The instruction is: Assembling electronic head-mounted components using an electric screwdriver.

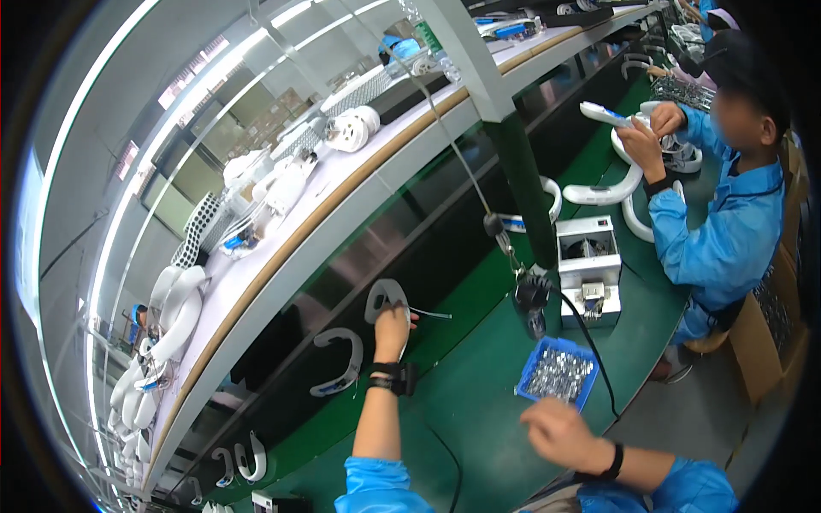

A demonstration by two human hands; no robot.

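much open tabletop, left hand to bin edge

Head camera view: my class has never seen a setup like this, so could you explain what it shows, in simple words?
There is no robot here. A wide fisheye camera on a person's head looks down, so straight edges bend. The two bare hands at the bottom are that person's own.

The left hand is on a pale curved piece; how firmly it grips is unclear. The right hand, fingers curled, is beside a blue tray of small metal parts. I cannot tell whether it holds one.

On the green tabletop also stands a white boxy device; a dark tool hangs near it. The person at upper right is a co-worker.
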